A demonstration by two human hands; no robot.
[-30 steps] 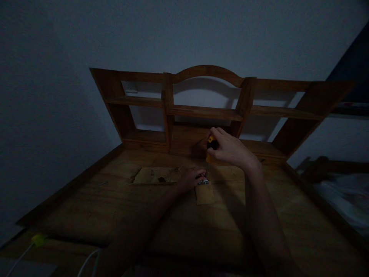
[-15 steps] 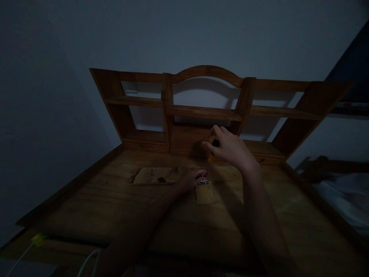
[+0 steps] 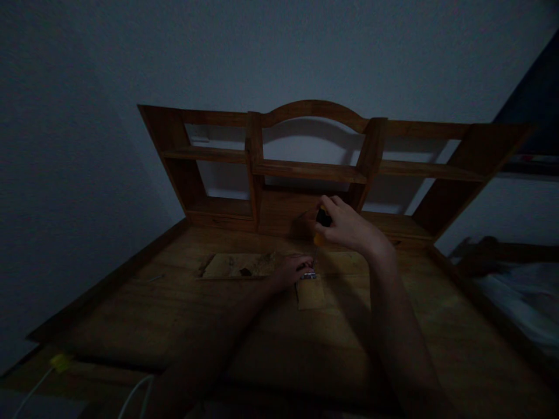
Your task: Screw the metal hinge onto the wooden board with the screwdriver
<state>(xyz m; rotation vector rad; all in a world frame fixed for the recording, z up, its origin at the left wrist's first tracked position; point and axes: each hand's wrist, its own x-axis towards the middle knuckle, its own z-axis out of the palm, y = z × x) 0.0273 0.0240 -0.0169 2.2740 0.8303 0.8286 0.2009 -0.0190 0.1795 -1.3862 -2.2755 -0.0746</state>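
Note:
My right hand (image 3: 347, 227) is closed round the yellow and black handle of a screwdriver (image 3: 322, 222), held upright. Its thin shaft points down at a small metal hinge (image 3: 308, 275) on the far edge of a small wooden block (image 3: 310, 293). My left hand (image 3: 292, 269) rests on the wooden desk (image 3: 183, 314) just left of the hinge, fingers curled and touching it beside the screwdriver tip. The scene is dim.
A wooden shelf unit (image 3: 305, 169) with an arched top stands at the desk's back against a pale wall. A flat light wooden panel (image 3: 238, 265) lies left of my hands. White cables (image 3: 135, 393) and a yellow tag (image 3: 59, 362) sit at the near left corner.
My right hand has shifted its fingers round the screwdriver handle, turning it in place. The left hand and the hinge have stayed where they were.

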